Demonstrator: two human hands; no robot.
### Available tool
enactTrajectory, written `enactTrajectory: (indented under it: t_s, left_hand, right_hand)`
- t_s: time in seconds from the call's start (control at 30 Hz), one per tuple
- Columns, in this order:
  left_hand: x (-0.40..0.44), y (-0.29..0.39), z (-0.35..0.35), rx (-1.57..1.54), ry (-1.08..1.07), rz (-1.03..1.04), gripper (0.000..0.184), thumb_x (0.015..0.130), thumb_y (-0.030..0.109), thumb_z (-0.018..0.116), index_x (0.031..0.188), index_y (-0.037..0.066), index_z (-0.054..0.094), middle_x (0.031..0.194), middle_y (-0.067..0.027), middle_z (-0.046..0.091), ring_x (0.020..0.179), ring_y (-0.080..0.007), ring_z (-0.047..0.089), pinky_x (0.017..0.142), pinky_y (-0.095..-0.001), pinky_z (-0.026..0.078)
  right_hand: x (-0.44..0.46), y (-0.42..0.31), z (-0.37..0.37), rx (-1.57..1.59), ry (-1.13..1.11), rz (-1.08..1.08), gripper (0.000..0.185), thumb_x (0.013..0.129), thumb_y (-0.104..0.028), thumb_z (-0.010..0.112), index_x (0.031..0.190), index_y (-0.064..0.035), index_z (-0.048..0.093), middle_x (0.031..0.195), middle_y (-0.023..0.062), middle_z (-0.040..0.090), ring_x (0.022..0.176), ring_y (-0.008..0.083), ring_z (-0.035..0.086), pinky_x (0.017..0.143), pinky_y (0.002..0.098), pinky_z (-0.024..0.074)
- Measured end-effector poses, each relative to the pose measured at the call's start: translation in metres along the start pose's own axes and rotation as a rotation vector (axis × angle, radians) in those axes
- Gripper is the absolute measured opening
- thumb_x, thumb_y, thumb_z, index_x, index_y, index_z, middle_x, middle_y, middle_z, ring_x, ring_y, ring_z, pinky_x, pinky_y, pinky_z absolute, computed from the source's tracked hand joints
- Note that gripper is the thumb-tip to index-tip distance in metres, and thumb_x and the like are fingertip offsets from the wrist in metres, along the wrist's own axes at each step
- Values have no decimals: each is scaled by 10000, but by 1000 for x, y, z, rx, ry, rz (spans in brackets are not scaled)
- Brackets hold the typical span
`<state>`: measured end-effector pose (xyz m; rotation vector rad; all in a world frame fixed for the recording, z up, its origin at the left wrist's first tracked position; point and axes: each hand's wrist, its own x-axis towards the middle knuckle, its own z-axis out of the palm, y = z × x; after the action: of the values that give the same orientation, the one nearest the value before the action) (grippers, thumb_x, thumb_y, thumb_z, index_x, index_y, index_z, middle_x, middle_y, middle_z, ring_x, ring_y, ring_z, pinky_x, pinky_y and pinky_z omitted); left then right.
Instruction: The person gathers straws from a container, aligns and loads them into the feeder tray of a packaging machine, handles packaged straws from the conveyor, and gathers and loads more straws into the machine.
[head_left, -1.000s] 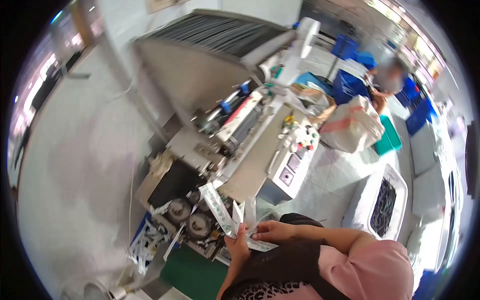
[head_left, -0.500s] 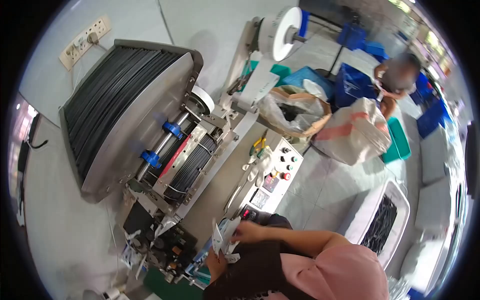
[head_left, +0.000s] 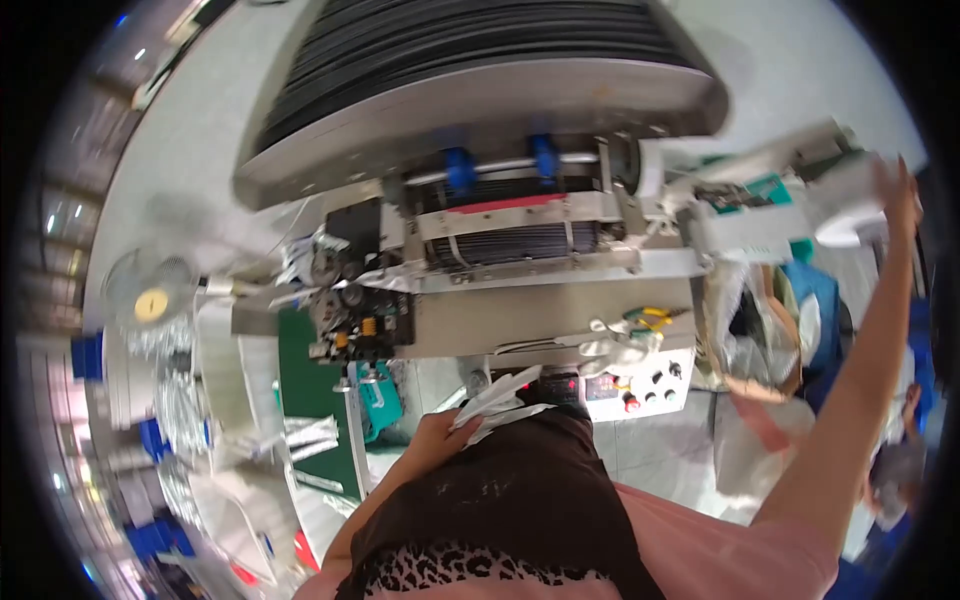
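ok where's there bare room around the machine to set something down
The beige worktop is bare between the metal rail, the black mechanism and the white gloves. The green surface is bare above its white strips. Crowded: worktop's right end, gloves and pliers.

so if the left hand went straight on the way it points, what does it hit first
Past the white strips it holds, the left hand would probably meet the front edge of the worktop, near the dark panel with red lights. Depth is unclear, so it might pass over that edge.

Factory workshop: metal machine [head_left: 510, 207], knobbed control panel [head_left: 645, 388], stacked black strips [head_left: 480, 45], yellow-handled pliers [head_left: 657, 318].
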<state>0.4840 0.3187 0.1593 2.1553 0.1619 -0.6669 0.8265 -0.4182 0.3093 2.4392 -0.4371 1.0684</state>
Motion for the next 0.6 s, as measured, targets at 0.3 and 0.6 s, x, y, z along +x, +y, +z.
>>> enactTrajectory:
  t_s: [0.3, 0.6]
  left_hand:
    - [21, 16, 14, -79, 29, -35, 301, 838, 317, 543, 810, 21, 588, 623, -111, 545, 568, -198, 536, 546, -314, 413]
    - [45, 33, 29, 22, 2, 138, 316, 808, 336, 567, 769, 24, 599, 664, -138, 562, 599, -280, 537, 569, -349, 415]
  right_hand:
    - [-13, -64, -68, -499, -368, -203, 555, 768, -351, 467, 1300, -286, 322, 1290, 156, 377, 1164, 325, 386, 832, 469, 400]
    - [-74, -155, -127, -557, -215, -39, 530, 768, -529, 488, 1244, -307, 414, 1326, 148, 320, 1266, 258, 260, 841, 711, 166]
